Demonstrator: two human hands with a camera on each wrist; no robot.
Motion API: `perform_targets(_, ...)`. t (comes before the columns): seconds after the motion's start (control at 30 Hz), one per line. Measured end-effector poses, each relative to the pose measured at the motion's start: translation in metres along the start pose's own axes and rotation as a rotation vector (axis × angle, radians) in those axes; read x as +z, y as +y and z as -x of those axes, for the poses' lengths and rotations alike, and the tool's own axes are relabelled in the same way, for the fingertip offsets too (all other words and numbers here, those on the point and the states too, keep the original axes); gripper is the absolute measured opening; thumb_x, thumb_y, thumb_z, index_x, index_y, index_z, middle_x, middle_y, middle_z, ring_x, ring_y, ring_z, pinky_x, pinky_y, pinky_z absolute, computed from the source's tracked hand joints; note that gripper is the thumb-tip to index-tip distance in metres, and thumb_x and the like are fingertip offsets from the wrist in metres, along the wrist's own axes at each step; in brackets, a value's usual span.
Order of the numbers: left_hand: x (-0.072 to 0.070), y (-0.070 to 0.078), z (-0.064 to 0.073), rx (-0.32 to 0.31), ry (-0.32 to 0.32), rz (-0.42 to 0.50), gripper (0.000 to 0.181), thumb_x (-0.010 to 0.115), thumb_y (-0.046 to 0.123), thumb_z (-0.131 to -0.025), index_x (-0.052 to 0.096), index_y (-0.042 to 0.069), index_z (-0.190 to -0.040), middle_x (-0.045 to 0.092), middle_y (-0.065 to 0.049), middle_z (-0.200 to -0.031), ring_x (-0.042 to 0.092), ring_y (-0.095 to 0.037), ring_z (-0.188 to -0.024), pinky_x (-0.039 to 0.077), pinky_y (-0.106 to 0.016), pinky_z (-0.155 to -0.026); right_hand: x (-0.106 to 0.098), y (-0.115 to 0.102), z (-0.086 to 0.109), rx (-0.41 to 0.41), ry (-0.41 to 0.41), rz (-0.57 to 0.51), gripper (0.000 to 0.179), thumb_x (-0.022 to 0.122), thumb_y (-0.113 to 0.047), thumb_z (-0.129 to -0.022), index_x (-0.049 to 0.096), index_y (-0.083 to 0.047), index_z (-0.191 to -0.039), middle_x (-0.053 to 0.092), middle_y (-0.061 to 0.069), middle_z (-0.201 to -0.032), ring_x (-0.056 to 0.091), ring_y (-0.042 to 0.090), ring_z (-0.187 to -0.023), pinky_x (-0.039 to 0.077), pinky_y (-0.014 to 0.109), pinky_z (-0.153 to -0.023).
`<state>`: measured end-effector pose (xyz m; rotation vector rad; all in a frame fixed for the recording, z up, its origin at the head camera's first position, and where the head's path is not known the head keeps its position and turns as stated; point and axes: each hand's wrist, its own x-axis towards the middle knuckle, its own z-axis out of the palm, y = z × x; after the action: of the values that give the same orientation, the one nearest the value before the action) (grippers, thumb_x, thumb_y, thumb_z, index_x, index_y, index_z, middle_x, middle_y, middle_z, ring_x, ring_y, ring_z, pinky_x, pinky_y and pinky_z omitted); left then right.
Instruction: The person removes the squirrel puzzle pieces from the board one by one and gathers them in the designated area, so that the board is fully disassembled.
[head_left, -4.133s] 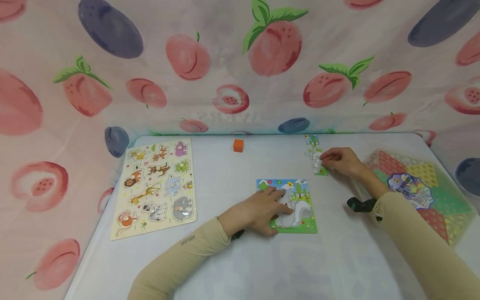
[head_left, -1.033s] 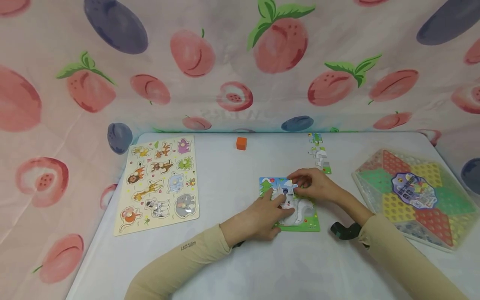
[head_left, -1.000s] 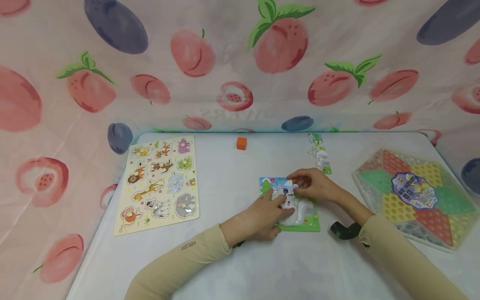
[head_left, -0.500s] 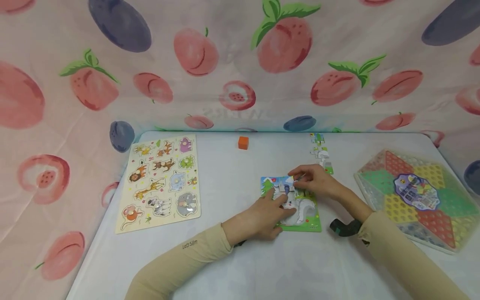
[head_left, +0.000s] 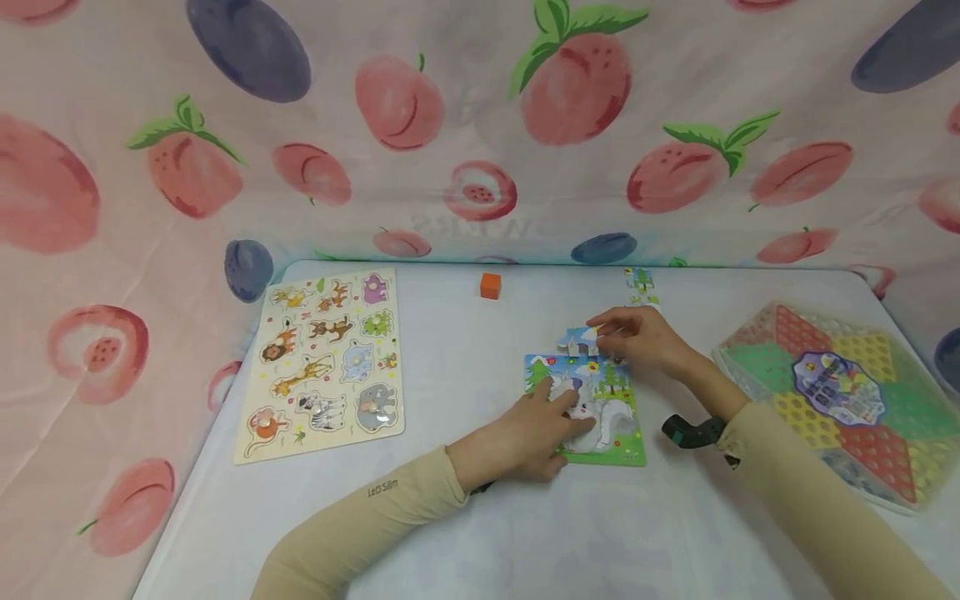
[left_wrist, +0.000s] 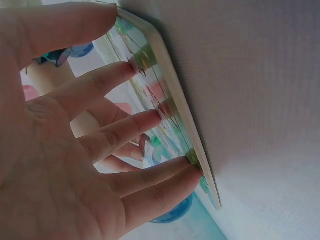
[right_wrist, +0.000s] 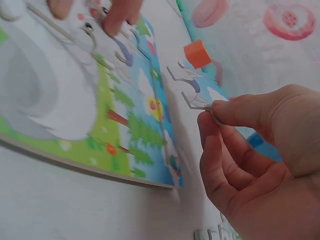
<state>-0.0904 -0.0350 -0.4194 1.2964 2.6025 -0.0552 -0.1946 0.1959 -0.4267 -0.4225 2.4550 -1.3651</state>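
A square jigsaw puzzle board (head_left: 611,454) with a white squirrel and trees lies on the white table in front of me. My left hand (head_left: 525,435) rests on its left side, fingers spread and fairly straight. In the left wrist view those fingertips (left_wrist: 152,118) touch the picture near the board's edge. My right hand (head_left: 643,340) pinches a blue-and-white jigsaw piece (head_left: 577,340) between thumb and fingers, just past the board's far edge. The right wrist view shows the piece (right_wrist: 192,87) raised beside the board (right_wrist: 100,165).
Loose jigsaw pieces (head_left: 640,280) lie in a column at the back, partly hidden by my right hand. An orange cube (head_left: 491,286) stands at the back. A wooden animal puzzle (head_left: 330,358) lies left; a clear hexagonal case with coloured panels (head_left: 838,387) lies right.
Earlier my right hand was at the loose pieces, then over the board with a piece. Now it has drawn that piece off past the far edge. The left hand stays on the board.
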Motion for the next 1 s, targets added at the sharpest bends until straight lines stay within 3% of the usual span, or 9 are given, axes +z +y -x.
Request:
perform_targets(0.63, 0.001, 0.001, -0.001, -0.012, 0.000, -0.023, 0.059, 0.065, 0.037, -0.091, 0.048, 0.030, -0.147, 0.046, -0.003, -0.138, 0.041, -0.037, -0.128, 0.049, -0.038, -0.094, -0.023, 0.005, -0.026, 0.057, 0.092, 0.075, 0.034, 0.069, -0.015, -0.093, 0.066, -0.004, -0.126, 0.066, 0.019, -0.109, 0.064, 0.022, -0.089, 0.052, 0.030, -0.068)
perform_targets(0.8, 0.000, 0.001, 0.000, -0.014, 0.006, -0.024, 0.059, 0.066, 0.037, -0.091, 0.049, 0.030, -0.146, 0.046, -0.003, -0.137, 0.042, -0.035, -0.124, 0.049, -0.036, -0.091, -0.036, 0.004, -0.034, 0.084, 0.109, 0.037, 0.037, 0.067, -0.013, -0.094, 0.064, 0.000, -0.128, 0.066, 0.020, -0.111, 0.065, 0.023, -0.089, 0.054, 0.031, -0.071)
perform_targets(1.0, 0.000, 0.001, -0.001, -0.021, -0.009, -0.002, 0.060, 0.066, 0.036, -0.091, 0.048, 0.030, -0.147, 0.045, -0.004, -0.140, 0.040, -0.038, -0.129, 0.048, -0.038, -0.094, -0.052, 0.010, -0.046, 0.139, 0.139, -0.028, 0.038, 0.066, -0.011, -0.095, 0.061, 0.004, -0.130, 0.069, 0.010, -0.104, 0.066, 0.015, -0.084, 0.054, 0.029, -0.071)
